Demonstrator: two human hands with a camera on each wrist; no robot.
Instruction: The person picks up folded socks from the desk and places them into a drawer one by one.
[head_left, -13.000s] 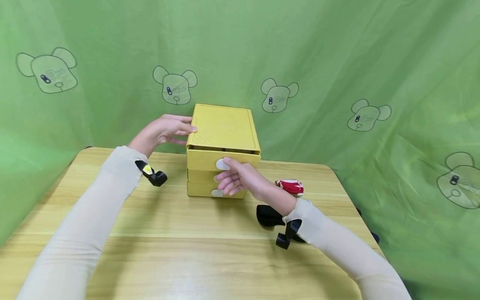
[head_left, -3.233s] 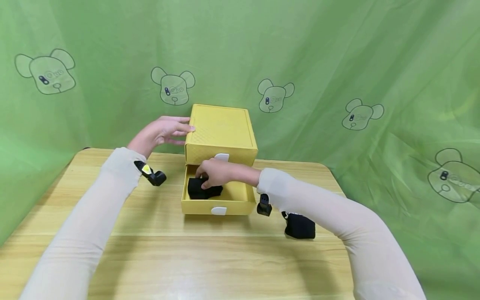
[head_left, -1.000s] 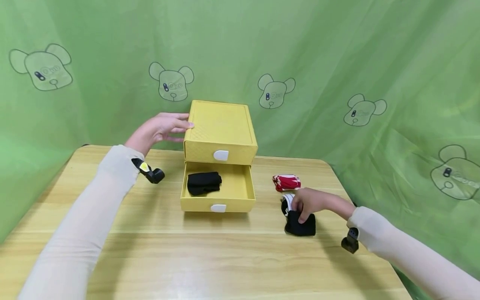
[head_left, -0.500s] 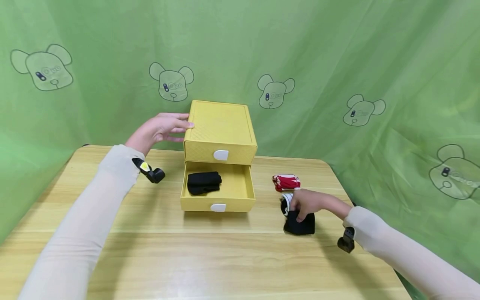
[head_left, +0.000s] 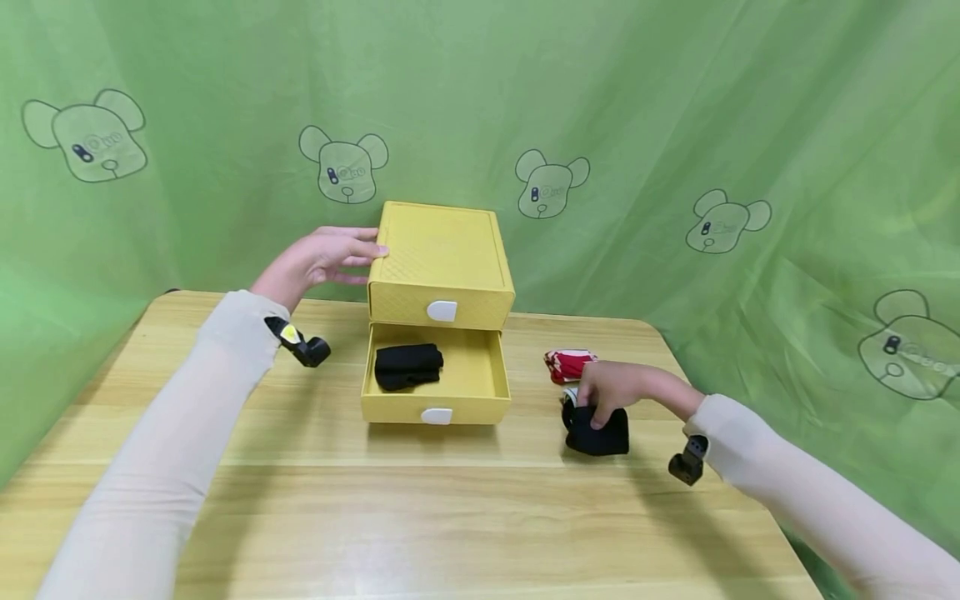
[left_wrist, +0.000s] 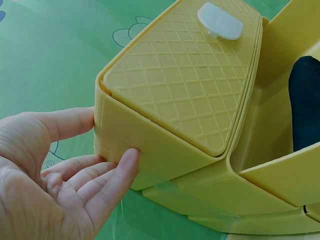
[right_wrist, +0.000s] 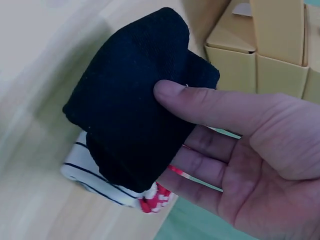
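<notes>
My right hand (head_left: 617, 390) pinches a folded black sock (right_wrist: 132, 95) between thumb and fingers, raised a little off the table's right side. Just behind it, partly covered, lies a rolled white sock with dark stripes (right_wrist: 100, 172). A red and white folded bundle (head_left: 567, 365), likely a sock too, sits farther back. With fingers extended, my left hand (left_wrist: 60, 175) touches the left side of the yellow drawer box (head_left: 442, 246). The pulled-out drawer (head_left: 480, 367) under the top one holds another folded black sock (head_left: 408, 367) at its left.
The box stands near the back of the wooden table (head_left: 420, 517). Its top drawer, with a white handle (head_left: 442, 311), is closed. Behind the table hangs a green curtain (head_left: 637, 100) with bear-head outlines.
Earlier the top drawer was slightly out; later my right hand was at the black sock in the pulled-out drawer. It then moved right, gripped the other black sock and lifted it slightly. My left hand stayed put.
</notes>
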